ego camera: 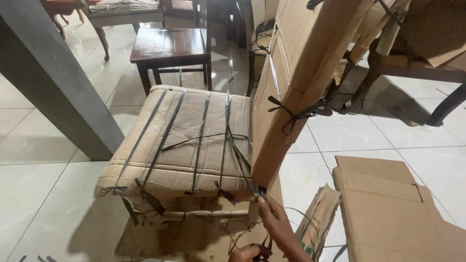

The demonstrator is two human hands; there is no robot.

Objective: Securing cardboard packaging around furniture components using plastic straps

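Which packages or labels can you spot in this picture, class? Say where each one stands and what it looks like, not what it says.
Cardboard-wrapped chair: centre, brown card bound with dark straps.
Flat cardboard sheets: lower right on floor, plain brown.
Folded cartons: beside them, standing on edge, brown with a green printed patch.
No signs or screens.

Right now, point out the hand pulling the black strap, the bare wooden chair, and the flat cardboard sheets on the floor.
right hand [274, 218], head view, on the back of the hand.
bare wooden chair [167, 46], head view, on its seat.
flat cardboard sheets [388, 208], head view, on the top sheet's face.
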